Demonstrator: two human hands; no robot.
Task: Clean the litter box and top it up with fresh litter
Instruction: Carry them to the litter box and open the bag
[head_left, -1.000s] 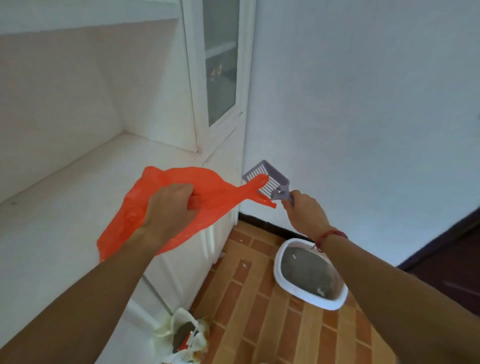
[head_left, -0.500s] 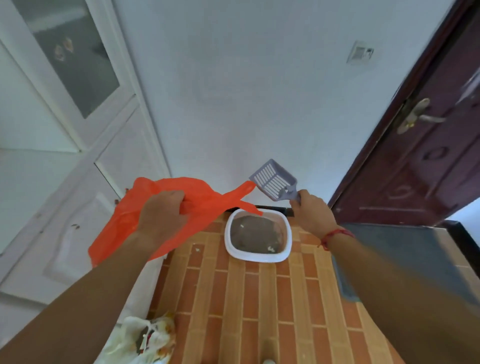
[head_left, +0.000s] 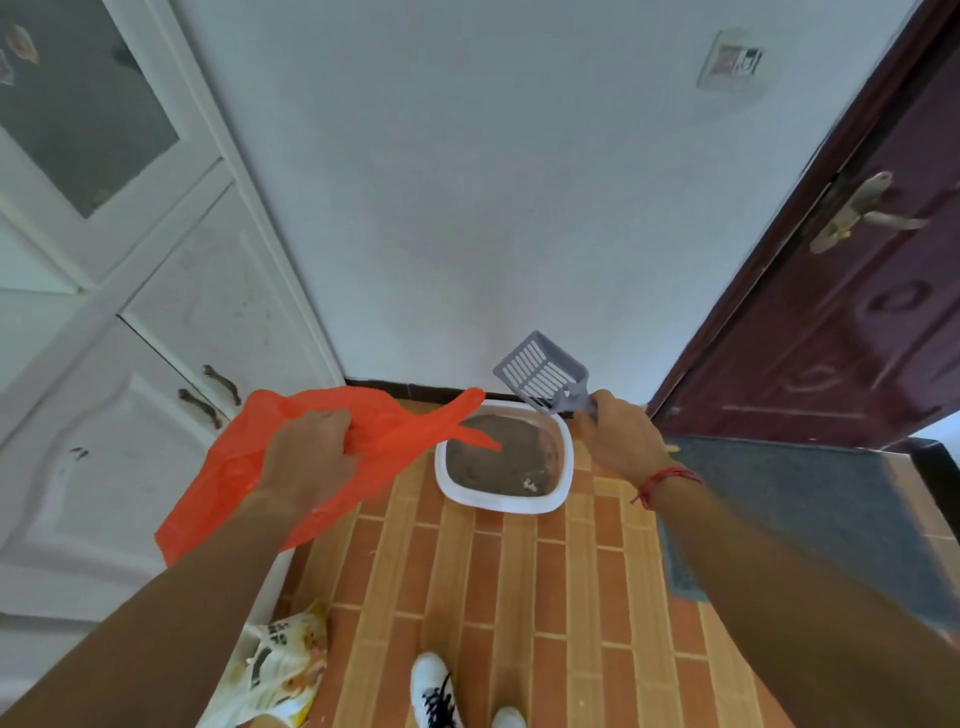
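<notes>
Orange bag (head_left: 332, 457) bunched in the left hand (head_left: 306, 462), slotted scoop (head_left: 543, 374) gripped by the right hand (head_left: 621, 439); the litter box (head_left: 501, 501) sits on the floor just beyond both. Its grey litter looks unscooped, with a pale clump showing, so cleaning and topping up both remain.

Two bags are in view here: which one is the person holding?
The plain orange plastic bag, gripped in the left hand. The other, a printed yellow-and-white bag, lies untouched on the floor beside the white cabinet.
</notes>
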